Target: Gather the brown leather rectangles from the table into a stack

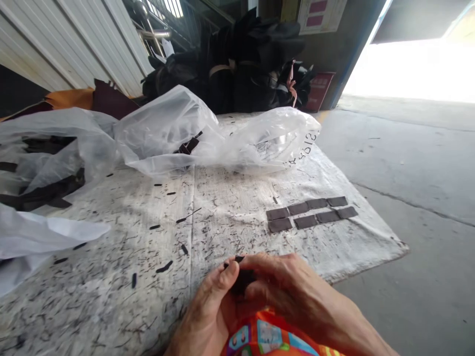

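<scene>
dark fabric piece sits at the lower centre of the frame, grasped by both the left hand and the right hand, which largely hide it. if either pinch loosens, so small a piece could slip out and be lost among the black scraps at lower left. a sweeping forearm might skew the dark rectangular patches lined up at centre right.

A workshop is showing here: tied black bundles are standing at 12 o'clock, with 8 dark patches lying at 4 o'clock. Concrete floor is reaching a bright opening at 2 o'clock.
</scene>
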{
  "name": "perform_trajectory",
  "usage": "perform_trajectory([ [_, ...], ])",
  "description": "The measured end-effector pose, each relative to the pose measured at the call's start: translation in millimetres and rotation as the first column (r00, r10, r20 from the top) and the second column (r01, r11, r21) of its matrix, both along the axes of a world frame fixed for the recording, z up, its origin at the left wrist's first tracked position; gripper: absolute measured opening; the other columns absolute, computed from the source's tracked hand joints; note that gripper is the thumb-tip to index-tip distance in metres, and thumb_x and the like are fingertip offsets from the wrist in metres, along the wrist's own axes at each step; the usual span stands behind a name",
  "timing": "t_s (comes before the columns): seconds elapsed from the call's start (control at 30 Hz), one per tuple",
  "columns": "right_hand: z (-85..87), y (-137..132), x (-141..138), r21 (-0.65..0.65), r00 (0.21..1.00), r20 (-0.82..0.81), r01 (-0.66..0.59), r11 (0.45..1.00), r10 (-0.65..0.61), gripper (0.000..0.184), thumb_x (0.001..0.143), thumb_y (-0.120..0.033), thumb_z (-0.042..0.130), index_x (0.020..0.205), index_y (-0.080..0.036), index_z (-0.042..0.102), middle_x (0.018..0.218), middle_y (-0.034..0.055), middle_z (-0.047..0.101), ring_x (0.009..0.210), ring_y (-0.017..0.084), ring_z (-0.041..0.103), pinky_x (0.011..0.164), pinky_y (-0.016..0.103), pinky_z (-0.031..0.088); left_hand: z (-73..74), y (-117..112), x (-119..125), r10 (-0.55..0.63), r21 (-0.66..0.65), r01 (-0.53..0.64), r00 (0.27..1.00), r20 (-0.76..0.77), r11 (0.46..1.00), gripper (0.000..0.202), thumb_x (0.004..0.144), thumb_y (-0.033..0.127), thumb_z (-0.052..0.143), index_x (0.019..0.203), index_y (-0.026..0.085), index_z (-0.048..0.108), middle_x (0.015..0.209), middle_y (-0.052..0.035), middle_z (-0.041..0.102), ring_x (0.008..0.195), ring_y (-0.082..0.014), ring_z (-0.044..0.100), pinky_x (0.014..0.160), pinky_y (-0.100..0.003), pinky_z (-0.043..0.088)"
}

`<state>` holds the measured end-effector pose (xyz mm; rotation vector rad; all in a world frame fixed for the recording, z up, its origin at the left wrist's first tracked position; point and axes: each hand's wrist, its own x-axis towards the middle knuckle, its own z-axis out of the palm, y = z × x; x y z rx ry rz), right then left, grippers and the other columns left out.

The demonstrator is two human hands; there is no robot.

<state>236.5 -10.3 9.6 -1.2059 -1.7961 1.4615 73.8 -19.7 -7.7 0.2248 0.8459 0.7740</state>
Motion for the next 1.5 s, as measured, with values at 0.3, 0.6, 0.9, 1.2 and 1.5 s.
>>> perform_trajectory([
  [0.3,-33.4,46,45,0.545,0.681,0.581,0.08,0.834,-0.445,0.022,0.091,-0.02,0.046,0.107,-0.02,0.061,0.101,0.0086,0.062,0.074,0.018,0.062,0.059,0.029,0.045,-1.4,15,3,0.025,0.004,-0.025,0.988,-0.153,1.0,0.014,0.077,0.023,0.068,0.086,0.012,0.069,0.075,-0.0072,0.068,0.07,-0.0178,0.065,0.058,-0.024,0.051],
  [0.6,-20.0,70,54,0.388,0.598,0.757,-0.09,0.917,-0.261,0.02,0.091,-0.02,0.045,0.104,-0.019,0.061,0.101,0.0069,0.058,0.072,0.016,0.061,0.06,0.026,0.04,-7.3,19,2,0.02,-0.008,-0.022,0.983,-0.183,1.0,0.015,0.078,0.026,0.066,0.086,0.013,0.068,0.074,-0.0072,0.067,0.067,-0.0163,0.063,0.056,-0.023,0.049],
  [0.9,-18.2,105,67,0.279,0.698,0.705,-0.111,0.954,-0.125,0.004,0.076,-0.021,0.06,0.081,-0.02,0.06,0.083,0.0007,0.06,0.07,0.014,0.054,0.059,0.024,0.032,-14.9,23,0,-0.003,0.041,0.008,0.992,-0.123,0.999,0.017,0.08,0.027,0.064,0.089,0.013,0.068,0.078,-0.0072,0.065,0.072,-0.0174,0.062,0.058,-0.025,0.049],
  [1.2,-13.3,104,62,0.263,0.694,0.707,-0.083,0.961,-0.134,0.005,0.078,-0.022,0.057,0.074,-0.019,0.06,0.075,-0.0003,0.061,0.063,0.013,0.051,0.058,0.024,0.031,-18.2,22,-3,-0.013,0.065,0.018,0.997,-0.076,0.998,0.017,0.083,0.027,0.062,0.09,0.013,0.068,0.079,-0.0076,0.065,0.072,-0.0167,0.063,0.059,-0.024,0.049],
  [1.5,-12.3,106,60,0.219,0.649,0.753,-0.087,0.972,-0.111,0.007,0.078,-0.023,0.055,0.072,-0.021,0.057,0.065,-0.0015,0.06,0.059,0.013,0.05,0.055,0.025,0.03,-21.7,22,-1,0.011,0.087,-0.004,0.996,-0.088,0.996,0.019,0.081,0.029,0.063,0.091,0.014,0.067,0.079,-0.0074,0.066,0.071,-0.0167,0.063,0.063,-0.025,0.048],
])
